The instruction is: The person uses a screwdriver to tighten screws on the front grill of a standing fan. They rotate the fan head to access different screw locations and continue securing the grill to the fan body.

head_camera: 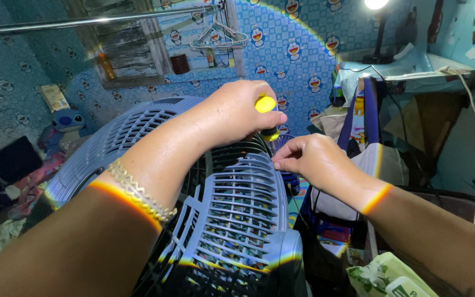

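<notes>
Two hands on a blue-grey fan [232, 214]: left hand [237, 110] gripping yellow-handled screwdriver [266, 113].

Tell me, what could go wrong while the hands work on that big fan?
1. The left hand grips a yellow-handled screwdriver whose tip is hidden; it might slip toward the right hand pinching the fan grille just beside it.
2. Any small screw could drop through the grille's open slots and get lost.

A yellow-handled screwdriver [267, 113] stands upright on the blue-grey slatted fan housing [232, 209].
</notes>
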